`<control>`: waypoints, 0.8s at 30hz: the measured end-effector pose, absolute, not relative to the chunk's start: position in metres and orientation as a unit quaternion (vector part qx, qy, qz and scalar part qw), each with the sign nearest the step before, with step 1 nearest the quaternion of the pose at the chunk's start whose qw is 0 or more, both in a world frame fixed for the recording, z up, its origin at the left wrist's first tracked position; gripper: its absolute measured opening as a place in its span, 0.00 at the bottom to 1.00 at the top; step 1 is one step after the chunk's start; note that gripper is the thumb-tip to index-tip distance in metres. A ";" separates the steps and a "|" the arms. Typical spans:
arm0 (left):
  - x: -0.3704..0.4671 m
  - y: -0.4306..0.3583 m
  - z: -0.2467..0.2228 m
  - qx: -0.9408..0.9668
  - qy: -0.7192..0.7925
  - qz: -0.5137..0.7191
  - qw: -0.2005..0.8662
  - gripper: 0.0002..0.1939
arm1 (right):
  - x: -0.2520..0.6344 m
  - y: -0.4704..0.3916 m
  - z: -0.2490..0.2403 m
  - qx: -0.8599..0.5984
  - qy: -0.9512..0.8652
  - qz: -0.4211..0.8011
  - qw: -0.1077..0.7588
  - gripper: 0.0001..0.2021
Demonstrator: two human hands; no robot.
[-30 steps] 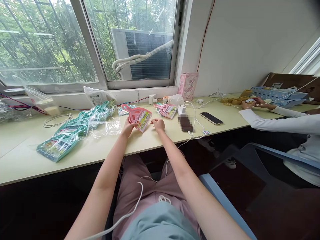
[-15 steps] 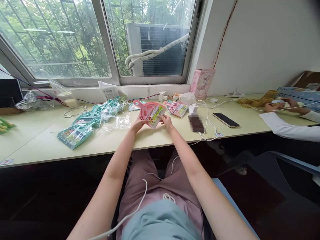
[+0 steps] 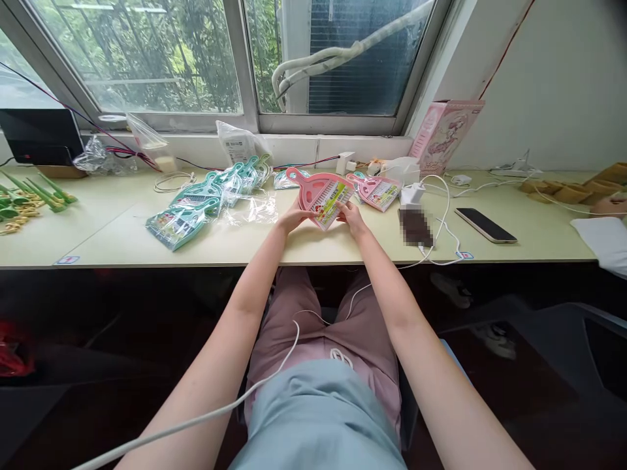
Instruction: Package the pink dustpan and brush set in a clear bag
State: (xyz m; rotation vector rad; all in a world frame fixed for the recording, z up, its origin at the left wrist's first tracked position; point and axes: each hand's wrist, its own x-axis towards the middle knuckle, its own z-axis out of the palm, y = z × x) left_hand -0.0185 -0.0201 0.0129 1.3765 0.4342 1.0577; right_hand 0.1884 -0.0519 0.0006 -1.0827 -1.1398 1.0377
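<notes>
Between my two hands, raised a little over the table, is a pink mini dustpan-and-brush set [image 3: 314,188] with a yellow-green label facing up. My left hand [image 3: 294,217] grips its lower left side, thumb on top. At the label's right edge, the fingers of my right hand [image 3: 351,218] close on the set. Just behind and to the right lies another pink set [image 3: 378,190]. Several teal sets in clear plastic [image 3: 183,219] form an overlapping row on the left, with a crumpled clear bag [image 3: 251,207] beside them.
A white charger [image 3: 412,194] with cables and a black phone [image 3: 486,225] lie to the right. A pink box [image 3: 447,136] stands against the wall. Green-stemmed items [image 3: 39,194] lie far left. Another person's sleeve [image 3: 601,238] rests at the right edge, near yellow-brown rolls [image 3: 588,189].
The view has turned left and down, bringing the green-stemmed items further into sight. Both hands keep their hold on the pink set, whose pose looks about the same.
</notes>
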 end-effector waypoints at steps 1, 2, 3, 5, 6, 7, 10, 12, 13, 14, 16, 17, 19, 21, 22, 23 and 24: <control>-0.018 -0.020 0.013 0.601 0.189 0.461 0.625 0.51 | 0.188 -0.052 0.000 -0.466 -0.496 0.443 0.584 0.28; -0.018 -0.021 0.013 0.601 0.191 0.462 0.623 0.51 | 0.187 -0.052 0.000 -0.467 -0.502 0.438 0.581 0.29; -0.018 -0.022 0.014 0.601 0.195 0.463 0.622 0.52 | 0.186 -0.052 0.000 -0.471 -0.507 0.434 0.578 0.29; -0.018 -0.023 0.015 0.601 0.198 0.462 0.621 0.53 | 0.185 -0.052 0.000 -0.477 -0.509 0.425 0.577 0.28; -0.018 -0.024 0.015 0.602 0.198 0.459 0.622 0.54 | 0.185 -0.053 0.000 -0.478 -0.507 0.422 0.579 0.27; -0.018 -0.024 0.016 0.603 0.196 0.456 0.625 0.54 | 0.185 -0.053 0.000 -0.479 -0.504 0.422 0.582 0.27; -0.018 -0.024 0.015 0.601 0.196 0.452 0.629 0.54 | 0.186 -0.053 0.000 -0.478 -0.497 0.421 0.589 0.25; -0.016 -0.024 0.014 0.598 0.204 0.453 0.629 0.53 | 0.187 -0.052 0.000 -0.479 -0.495 0.422 0.590 0.25; -0.015 -0.024 0.013 0.599 0.206 0.450 0.630 0.53 | 0.188 -0.052 -0.001 -0.478 -0.496 0.422 0.590 0.25; -0.014 -0.024 0.012 0.602 0.205 0.445 0.631 0.52 | 0.189 -0.051 -0.002 -0.476 -0.497 0.422 0.590 0.25; -0.013 -0.023 0.012 0.611 0.196 0.435 0.631 0.50 | 0.191 -0.048 -0.003 -0.476 -0.493 0.423 0.592 0.25; -0.013 -0.021 0.013 0.613 0.195 0.439 0.628 0.48 | 0.192 -0.047 -0.005 -0.477 -0.489 0.424 0.595 0.25; -0.017 -0.014 0.014 0.604 0.218 0.481 0.597 0.43 | 0.194 -0.044 -0.007 -0.476 -0.476 0.424 0.606 0.24; -0.025 -0.005 0.016 0.575 0.287 0.559 0.523 0.36 | 0.197 -0.042 -0.008 -0.472 -0.460 0.424 0.621 0.23; -0.029 0.000 0.016 0.553 0.338 0.597 0.471 0.34 | 0.198 -0.041 -0.009 -0.471 -0.452 0.423 0.628 0.22; -0.033 0.004 0.015 0.530 0.394 0.624 0.417 0.33 | 0.199 -0.040 -0.010 -0.471 -0.446 0.421 0.634 0.21; -0.037 0.007 0.013 0.515 0.443 0.634 0.370 0.32 | 0.200 -0.040 -0.010 -0.473 -0.441 0.418 0.638 0.20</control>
